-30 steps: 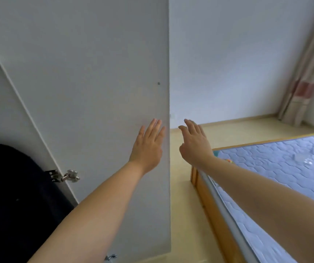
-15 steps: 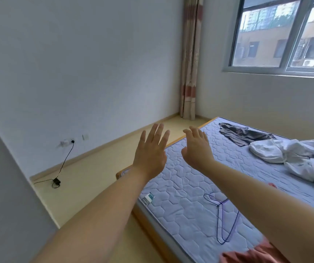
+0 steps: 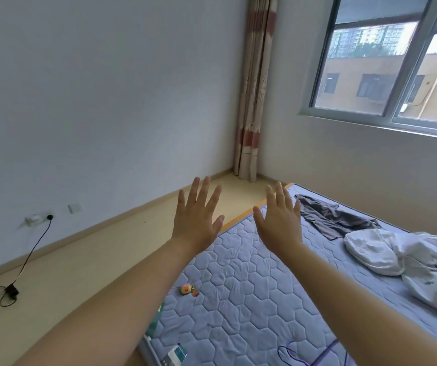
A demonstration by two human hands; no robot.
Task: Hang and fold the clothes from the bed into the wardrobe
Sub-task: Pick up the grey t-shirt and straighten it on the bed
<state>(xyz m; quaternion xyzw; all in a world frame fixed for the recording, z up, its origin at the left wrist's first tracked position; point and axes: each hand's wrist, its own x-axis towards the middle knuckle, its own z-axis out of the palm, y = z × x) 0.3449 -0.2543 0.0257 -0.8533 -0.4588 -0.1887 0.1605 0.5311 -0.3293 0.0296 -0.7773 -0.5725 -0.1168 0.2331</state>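
A: Looks like matt quilted cloth on the mattress, stitched in hexagons. Thin, limp fabric for the grey garment, plus crumpled white cloth.

B: Yep. Smooth matt paint on the wall, smooth pale floor, patterned woven curtain. Can't tell wire or plastic on the purple hanger.

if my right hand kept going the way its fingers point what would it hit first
Probably the curtain in the far corner; the right hand points over the mattress edge with nothing nearer, though depth is unclear.

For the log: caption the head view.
Left hand and right hand raised open; dark garment and white clothes lie on the mattress.
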